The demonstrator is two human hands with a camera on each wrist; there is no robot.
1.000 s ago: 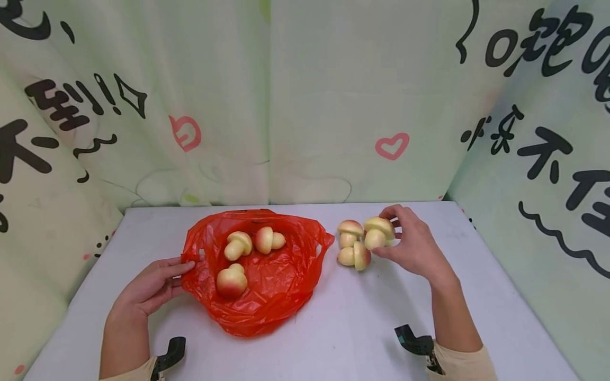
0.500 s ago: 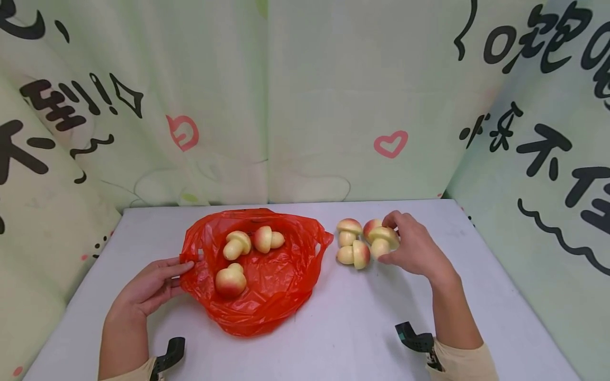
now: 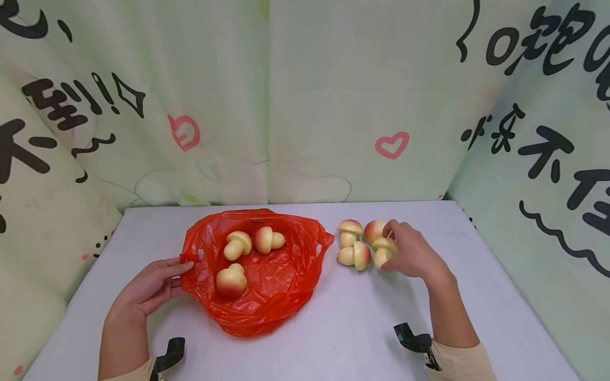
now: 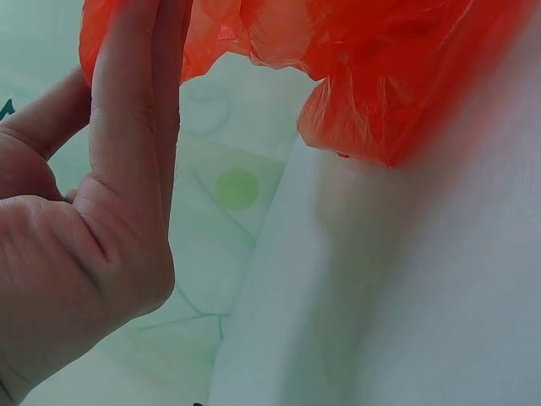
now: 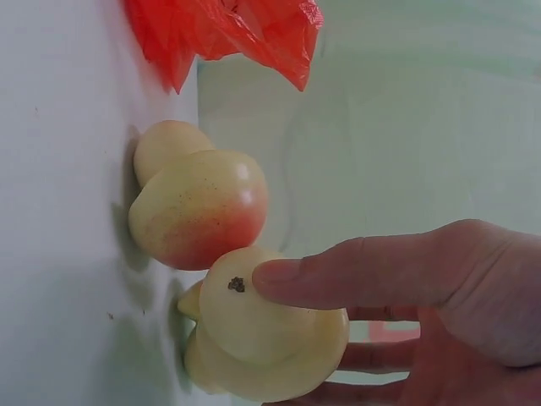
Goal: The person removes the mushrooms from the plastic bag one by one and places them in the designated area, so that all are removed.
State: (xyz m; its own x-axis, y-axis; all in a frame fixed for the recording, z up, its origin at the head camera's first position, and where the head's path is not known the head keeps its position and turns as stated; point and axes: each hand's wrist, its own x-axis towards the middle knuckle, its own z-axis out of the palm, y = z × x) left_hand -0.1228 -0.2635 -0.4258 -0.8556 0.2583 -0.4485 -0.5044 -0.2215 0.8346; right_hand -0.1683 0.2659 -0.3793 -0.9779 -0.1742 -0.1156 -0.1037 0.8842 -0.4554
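Note:
My left hand (image 3: 150, 286) pinches the left edge of a red plastic bag (image 3: 281, 275) between thumb and fingers. The bag lies spread with its mouth up, and three toy mushrooms, one with a reddish cap (image 3: 231, 283), rest inside. On the right, my right hand (image 3: 414, 251) grips a pale yellow mushroom (image 3: 384, 251) by thumb and fingers. Its stem end with a dark spot faces the right wrist view, where the thumb (image 5: 338, 271) presses that stem. Close beside it are a mushroom (image 3: 374, 231), partly hidden, another standing upright (image 3: 350, 233), and one on its side (image 3: 355, 256).
Everything lies on a white table (image 3: 333, 338), its back edge against a pale green printed curtain (image 3: 314, 132). Curtains also close in both sides. Black camera mounts (image 3: 412, 338) sit at both wrists. White tabletop lies between the bag and the right forearm.
My right hand has shifted slightly nearer with its mushroom, so another mushroom behind it now shows. My left hand and the bag have stayed put.

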